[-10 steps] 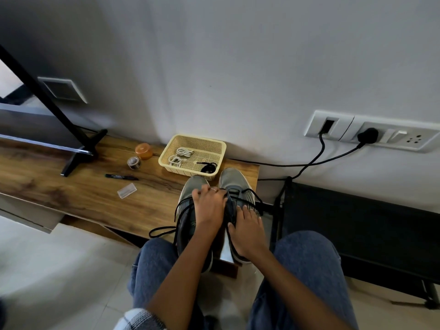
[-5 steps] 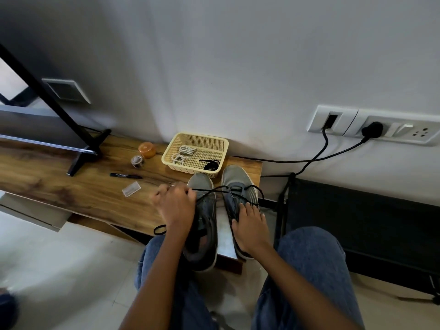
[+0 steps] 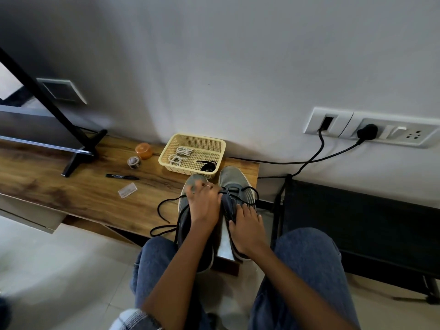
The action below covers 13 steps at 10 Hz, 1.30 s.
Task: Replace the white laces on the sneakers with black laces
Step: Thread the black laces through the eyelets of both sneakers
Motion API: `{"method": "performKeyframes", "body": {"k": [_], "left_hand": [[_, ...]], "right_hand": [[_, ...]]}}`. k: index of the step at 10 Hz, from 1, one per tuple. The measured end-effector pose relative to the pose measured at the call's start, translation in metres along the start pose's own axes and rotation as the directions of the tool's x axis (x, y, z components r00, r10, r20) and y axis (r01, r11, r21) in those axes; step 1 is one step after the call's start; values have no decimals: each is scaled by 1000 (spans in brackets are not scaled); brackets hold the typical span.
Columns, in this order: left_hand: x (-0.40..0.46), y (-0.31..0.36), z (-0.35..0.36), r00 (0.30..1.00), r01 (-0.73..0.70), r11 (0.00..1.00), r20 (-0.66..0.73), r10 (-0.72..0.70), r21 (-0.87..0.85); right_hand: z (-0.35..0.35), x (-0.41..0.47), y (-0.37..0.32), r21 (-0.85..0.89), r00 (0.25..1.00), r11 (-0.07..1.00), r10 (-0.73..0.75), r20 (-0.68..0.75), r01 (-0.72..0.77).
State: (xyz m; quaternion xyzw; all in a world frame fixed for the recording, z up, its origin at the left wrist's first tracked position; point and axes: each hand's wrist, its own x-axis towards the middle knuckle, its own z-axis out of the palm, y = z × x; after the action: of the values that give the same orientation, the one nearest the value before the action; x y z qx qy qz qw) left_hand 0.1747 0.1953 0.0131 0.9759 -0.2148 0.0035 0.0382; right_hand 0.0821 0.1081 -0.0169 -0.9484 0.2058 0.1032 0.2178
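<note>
My two sneakers stand side by side at the right end of the desk (image 3: 71,194), toes toward the wall, heels over the front edge, above my knees. Left sneaker (image 3: 190,210) is mostly under my left hand (image 3: 204,206); the right sneaker (image 3: 234,184) sits very near the desk's right edge, so not much room on that side. My left hand fingers are curled and pressed together at the tongue area between the shoes, pinching the black lace (image 3: 240,190) of the right sneaker, I think; the exact contact is hidden by my knuckles. My right hand (image 3: 247,227) rests on the right sneaker w/ fingers spread and rather straight, holding it down.

A second black lace (image 3: 164,215) from the left sneaker loops loose over the desk to the left, and one end goes past the front edge. More free space is there.

The yellow basket (image 3: 171,148) is just behind the toes, against the wall. Inside are the white laces (image 3: 182,154) and a small black bundle (image 3: 207,167).

Further left on the wood: a black marker (image 3: 122,176), a small clear packet (image 3: 127,190), an orange lid (image 3: 143,150), a tape roll (image 3: 134,162), and a black stand foot (image 3: 78,156). On the wall at right, a socket panel (image 3: 371,129) w/ cables. Floor is light tiles.
</note>
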Motion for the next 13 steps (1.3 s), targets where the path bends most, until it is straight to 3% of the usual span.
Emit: {"method": "performKeyframes", "body": {"k": [2,4,6,8,9,10,11,13], "left_hand": [[8,6,8,998,49,998,29,-50,24],[3,-12,-8,980,187,981,-72,-184,42],[-12,-56,-21,911,342,934,-207,-357,-107],[-26,-58,-24,877,450,884,-123,-464,-124],[-24,-46,-22,921,358,925,-113,-372,-128],[-17,-30,-12,984,133,987,-112,-142,-88],[-7,-11,-3,997,-4,1000,-80,4,-6],[6,8,11,1000,21,999,16,-22,33]], "right_hand": [[0,1,0,-5,1000,1000,-1,0,1],[3,1,0,-7,1000,1000,17,-16,-17],[3,1,0,4,1000,1000,14,0,-14],[2,0,1,5,1000,1000,12,6,-12],[1,1,1,8,1000,1000,9,3,-9],[2,0,1,7,1000,1000,5,-5,-5],[2,0,1,-7,1000,1000,7,-9,-7],[4,1,1,-4,999,1000,-1,-32,1]]}}
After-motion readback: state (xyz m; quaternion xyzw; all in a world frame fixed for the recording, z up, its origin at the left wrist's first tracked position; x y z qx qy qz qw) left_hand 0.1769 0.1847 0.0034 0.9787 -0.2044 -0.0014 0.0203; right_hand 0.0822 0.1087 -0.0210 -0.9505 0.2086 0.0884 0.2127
